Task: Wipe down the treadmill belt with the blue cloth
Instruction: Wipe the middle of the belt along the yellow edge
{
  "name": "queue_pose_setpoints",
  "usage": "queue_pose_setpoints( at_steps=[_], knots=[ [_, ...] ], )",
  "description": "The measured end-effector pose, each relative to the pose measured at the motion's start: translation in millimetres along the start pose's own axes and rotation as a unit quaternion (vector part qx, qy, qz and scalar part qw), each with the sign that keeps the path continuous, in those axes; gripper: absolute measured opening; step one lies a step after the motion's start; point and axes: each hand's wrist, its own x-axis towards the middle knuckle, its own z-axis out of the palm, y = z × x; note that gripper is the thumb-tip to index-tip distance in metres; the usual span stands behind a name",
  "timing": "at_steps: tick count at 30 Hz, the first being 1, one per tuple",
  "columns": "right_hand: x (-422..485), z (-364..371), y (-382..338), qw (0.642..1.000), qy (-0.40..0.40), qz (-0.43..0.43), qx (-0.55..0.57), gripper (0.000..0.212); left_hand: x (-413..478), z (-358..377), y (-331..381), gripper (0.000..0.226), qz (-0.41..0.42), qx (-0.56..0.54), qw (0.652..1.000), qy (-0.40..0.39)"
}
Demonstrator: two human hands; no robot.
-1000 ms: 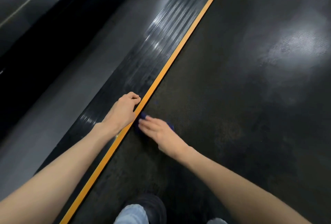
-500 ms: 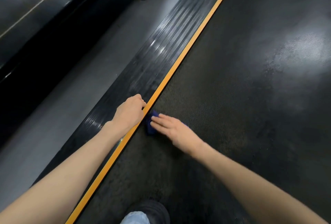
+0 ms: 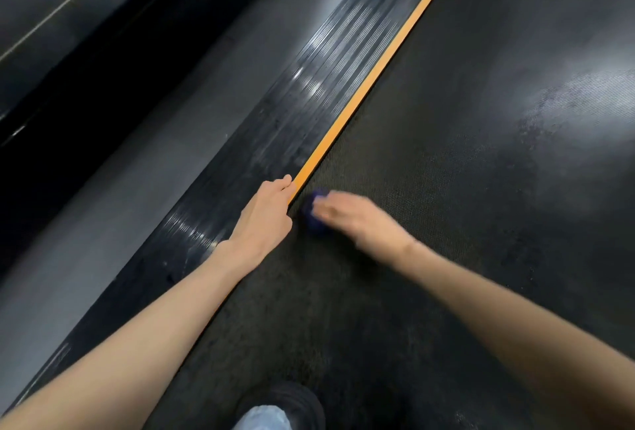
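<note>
The dark textured treadmill belt point(image 3: 464, 161) fills the right half of the view. The blue cloth point(image 3: 313, 215) lies on it close to the orange stripe point(image 3: 374, 76), mostly hidden under my right hand point(image 3: 357, 222). That hand presses flat on the cloth with fingers stretched toward the left, and it is motion-blurred. My left hand point(image 3: 266, 215) rests on the ribbed side rail point(image 3: 275, 141) at the stripe's edge, fingers curled downward with nothing visible in them.
A grey floor strip point(image 3: 144, 168) runs left of the rail, with another dark machine body point(image 3: 68, 17) beyond it. My dark shoe and pale trouser leg point(image 3: 275, 409) stand on the belt at the bottom centre. A bright reflection lies on the belt's right side.
My right hand with the cloth has slid a little farther up the belt along the orange stripe. My left hand has shifted forward along the rail with it.
</note>
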Motion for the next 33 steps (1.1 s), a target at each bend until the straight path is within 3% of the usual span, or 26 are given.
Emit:
queue_pose_setpoints(
  at_steps=[2,4,6,8,10,12,13,14,16,18,20,21,23,26,28,30,33],
  knots=[
    [10.0,-16.8,48.1,0.986,0.083,0.139,-0.029,0.04,3.0,-1.4,-1.1,0.068,0.002,0.015,1.0,-0.023],
    [25.4,-31.1,73.4,0.951,0.075,0.298,-0.03,0.062,8.2,-5.3,-5.1,0.068,0.004,0.019,0.999,-0.049],
    [43.4,-37.4,52.3,0.921,0.1,0.375,-0.007,0.056,10.4,-9.2,-7.6,0.065,-0.005,0.006,0.998,-0.062],
    [37.9,-20.0,6.8,0.946,0.111,0.304,0.008,0.049,12.3,-11.5,-6.3,0.065,-0.011,-0.003,0.998,-0.064],
    [10.8,2.3,-42.9,0.989,0.031,0.142,0.026,0.051,13.9,-12.7,-3.8,0.063,-0.019,-0.004,0.998,-0.057],
    [-8.0,1.7,-42.1,0.998,-0.059,0.016,0.009,0.052,15.7,-13.8,-3.6,0.06,-0.024,-0.012,0.998,-0.048],
    [-6.3,-3.8,-21.4,0.998,-0.053,-0.022,-0.012,0.046,15.6,-13.9,-4.1,0.061,-0.03,-0.023,0.998,-0.049],
    [1.0,-12.7,0.9,0.999,-0.023,-0.008,-0.027,0.042,14.3,-14.4,-5.0,0.062,-0.036,-0.038,0.997,-0.055],
    [19.9,-32.4,46.1,0.988,0.075,0.133,-0.031,0.035,10.3,-15.9,-7.2,0.067,-0.04,-0.057,0.995,-0.071],
    [32.8,-42.7,76.0,0.949,0.079,0.3,-0.058,0.045,8.2,-17.1,-8.0,0.072,-0.033,-0.058,0.994,-0.088],
    [43.0,-42.1,59.6,0.914,0.079,0.397,0.003,0.058,8.0,-17.9,-8.3,0.075,-0.025,-0.058,0.993,-0.095],
    [45.6,-36.6,39.2,0.917,0.095,0.388,0.021,0.056,7.7,-18.3,-8.4,0.075,-0.024,-0.058,0.993,-0.096],
    [34.7,-9.7,-21.3,0.959,0.127,0.251,0.027,0.045,6.5,-19.7,-9.2,0.073,-0.022,-0.058,0.994,-0.091],
    [-1.6,18.4,-105.7,0.999,0.002,0.012,0.051,0.042,6.4,-21.8,-8.4,0.067,-0.019,-0.066,0.993,-0.092],
    [-4.6,20.7,-90.8,0.996,-0.044,-0.068,0.024,0.044,6.6,-20.2,-8.1,0.064,-0.026,-0.07,0.994,-0.081],
    [0.0,8.0,-46.8,1.0,-0.014,-0.012,-0.01,0.045,8.7,-16.1,-6.4,0.059,-0.044,-0.072,0.996,-0.042],
    [-4.7,-32.0,19.0,0.967,0.017,0.251,-0.034,0.058,13.8,-12.3,5.6,0.051,-0.058,-0.014,0.998,0.022]
  ],
)
